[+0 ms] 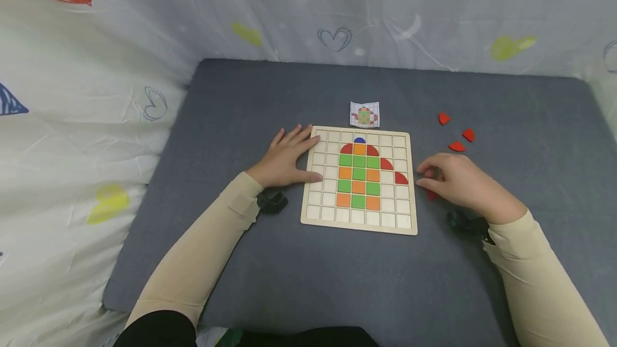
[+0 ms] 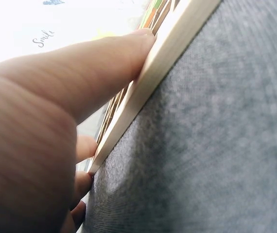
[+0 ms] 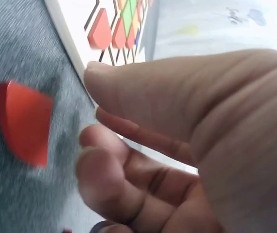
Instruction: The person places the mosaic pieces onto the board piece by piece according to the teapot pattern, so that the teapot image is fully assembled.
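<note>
A wooden grid board (image 1: pixel 308 220) lies on the table, bearing green and orange squares, red quarter-circles and a blue half-circle piece (image 1: pixel 359 140). My left hand (image 1: pixel 288 160) rests at its left edge with fingers spread, the thumb on the rim in the left wrist view. Just off the board's right side, my right hand (image 1: pixel 455 182) hovers with loosely bent fingers and nothing pinched between them. Beneath it lies a red quarter-circle piece (image 3: pixel 29 124) on the cloth, close to the fingertips. Another red piece (image 1: pixel 431 195) shows partly under the hand in the head view.
Beyond the board's top edge lies a small pattern card (image 1: pixel 365 122) with a coloured picture. Loose red quarter-circles, one nearest the right hand (image 1: pixel 457 146), lie at the right. The grey table (image 1: pixel 270 272) meets a white printed curtain (image 1: pixel 289 9) at the back and left.
</note>
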`<state>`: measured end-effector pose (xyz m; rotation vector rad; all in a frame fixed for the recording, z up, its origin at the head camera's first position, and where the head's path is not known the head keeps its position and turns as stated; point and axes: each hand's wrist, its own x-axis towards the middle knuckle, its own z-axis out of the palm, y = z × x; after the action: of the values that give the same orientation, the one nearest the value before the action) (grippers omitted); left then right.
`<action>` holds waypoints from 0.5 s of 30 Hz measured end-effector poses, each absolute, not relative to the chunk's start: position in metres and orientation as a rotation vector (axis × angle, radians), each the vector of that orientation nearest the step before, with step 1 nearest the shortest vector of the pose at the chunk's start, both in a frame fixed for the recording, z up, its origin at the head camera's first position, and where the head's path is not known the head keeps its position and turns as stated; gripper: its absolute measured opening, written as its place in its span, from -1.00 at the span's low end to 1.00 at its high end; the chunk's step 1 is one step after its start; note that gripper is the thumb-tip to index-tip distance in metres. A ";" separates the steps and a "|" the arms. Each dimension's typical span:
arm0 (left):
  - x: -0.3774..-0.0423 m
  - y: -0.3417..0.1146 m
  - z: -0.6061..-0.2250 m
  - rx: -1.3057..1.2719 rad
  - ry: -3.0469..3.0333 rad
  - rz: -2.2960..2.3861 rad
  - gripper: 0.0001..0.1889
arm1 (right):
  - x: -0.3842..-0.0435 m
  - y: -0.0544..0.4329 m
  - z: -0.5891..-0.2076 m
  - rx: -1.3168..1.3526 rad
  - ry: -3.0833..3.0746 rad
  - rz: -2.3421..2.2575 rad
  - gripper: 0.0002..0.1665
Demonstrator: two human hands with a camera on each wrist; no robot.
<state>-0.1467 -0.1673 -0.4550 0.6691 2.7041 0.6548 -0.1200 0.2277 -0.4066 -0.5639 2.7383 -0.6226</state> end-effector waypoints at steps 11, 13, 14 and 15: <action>-0.147 -0.166 -0.455 0.679 2.700 0.656 0.08 | -0.108 0.256 -0.413 -0.555 2.726 -0.575 -0.64; -0.147 -0.167 -0.455 0.679 2.697 0.659 0.08 | -0.106 0.258 -0.414 -0.546 2.721 -0.575 -0.65; -0.147 -0.167 -0.455 0.680 2.698 0.659 0.08 | -0.105 0.259 -0.415 -0.540 2.718 -0.578 -0.65; -0.147 -0.167 -0.455 0.683 2.698 0.659 0.08 | -0.105 0.259 -0.416 -0.535 2.717 -0.581 -0.65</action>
<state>-0.1472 -0.1673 -0.4552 0.6826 2.6981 0.6587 -0.1049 0.2591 -0.4156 -0.5352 2.7173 -0.5805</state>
